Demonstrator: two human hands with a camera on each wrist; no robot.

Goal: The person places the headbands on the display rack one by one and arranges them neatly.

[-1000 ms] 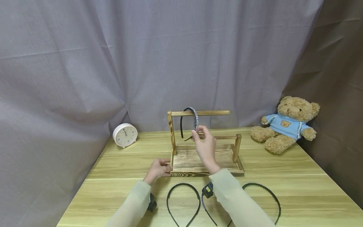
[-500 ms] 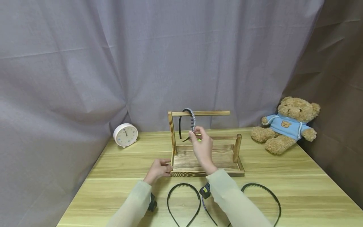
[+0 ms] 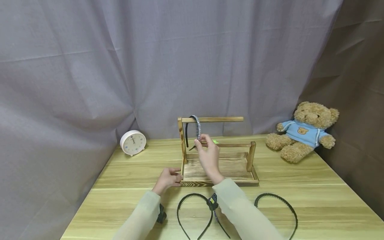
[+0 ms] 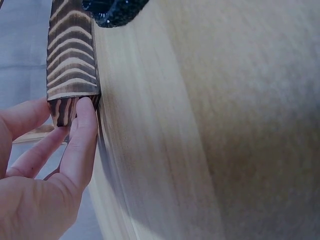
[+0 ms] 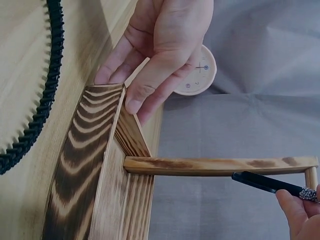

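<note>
1 wood-grain table (image 3: 120, 193), grey curtain (image 3: 180, 66), left hand (image 3: 167, 180) gripping rack (image 3: 235, 167), right hand (image 3: 209, 158) pinching headband (image 3: 198, 128)

A silver-glittered headband (image 3: 198, 128) with black inner teeth and black ends hangs over the upper bar (image 3: 222, 119) near its left end, ends downward, its right side pinched by the right hand (image 3: 209, 156). The brown-grained wooden stand (image 3: 234, 183) sits upright on the tabletop (image 3: 126, 200): shallow tray, tall left post (image 3: 181, 140), shorter right post (image 3: 250, 156) carrying a lower bar (image 3: 235, 145). The left hand (image 3: 167, 178) grips the tray's near left corner.
</note>
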